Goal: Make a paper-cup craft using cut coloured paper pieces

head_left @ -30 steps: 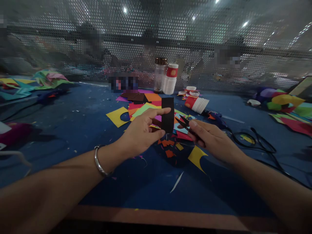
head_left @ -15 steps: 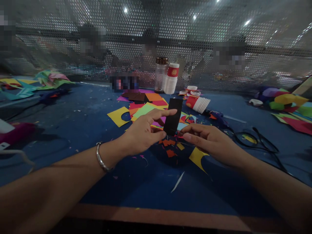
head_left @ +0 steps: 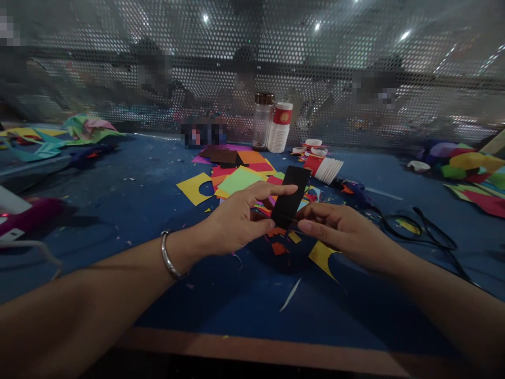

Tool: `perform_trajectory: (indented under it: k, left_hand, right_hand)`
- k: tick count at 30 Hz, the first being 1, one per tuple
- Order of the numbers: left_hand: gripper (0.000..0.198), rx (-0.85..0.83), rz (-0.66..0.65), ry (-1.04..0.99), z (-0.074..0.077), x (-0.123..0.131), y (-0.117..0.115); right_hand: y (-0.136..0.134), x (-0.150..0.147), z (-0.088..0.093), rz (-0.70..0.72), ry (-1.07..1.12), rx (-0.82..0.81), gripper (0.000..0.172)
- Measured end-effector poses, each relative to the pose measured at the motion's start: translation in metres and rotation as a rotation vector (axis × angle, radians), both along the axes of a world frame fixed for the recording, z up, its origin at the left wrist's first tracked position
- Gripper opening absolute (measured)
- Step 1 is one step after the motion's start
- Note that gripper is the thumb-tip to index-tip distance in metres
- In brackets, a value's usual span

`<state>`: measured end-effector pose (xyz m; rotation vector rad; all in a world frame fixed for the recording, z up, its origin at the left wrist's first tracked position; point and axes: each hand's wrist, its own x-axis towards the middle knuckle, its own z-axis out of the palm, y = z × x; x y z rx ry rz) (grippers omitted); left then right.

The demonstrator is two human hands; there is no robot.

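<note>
strip (head_left: 291, 197) before paper sheets (head_left: 240, 180), jar (head_left: 261, 126) left of cup stack (head_left: 279, 134) behind them, screen (head_left: 315, 50) seemingly farthest back

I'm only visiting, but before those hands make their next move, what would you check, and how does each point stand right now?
1. Black paper held by the left hand: ok, the index finger lies across its front.
2. Right hand close to the paper: ok, at its lower right edge.
3. What the right hand holds: cannot tell, too dark and thin there.
4. Table free of scraps: not ok, orange scraps lie near the hands.
5. Bottle upright: ok.
6. Right-hand cup stack upright: not ok, on its side.
</note>
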<state>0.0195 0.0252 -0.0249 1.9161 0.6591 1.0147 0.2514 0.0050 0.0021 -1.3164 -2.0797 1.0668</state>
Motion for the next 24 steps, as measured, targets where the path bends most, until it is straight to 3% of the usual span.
perform_trajectory:
  k: [24]
  left_hand:
    - [0.057,0.001,-0.001,0.0,0.0007,0.0009,-0.0034]
  right_hand:
    - [0.0013,0.0019,-0.0021,0.039,0.0,0.008,0.037]
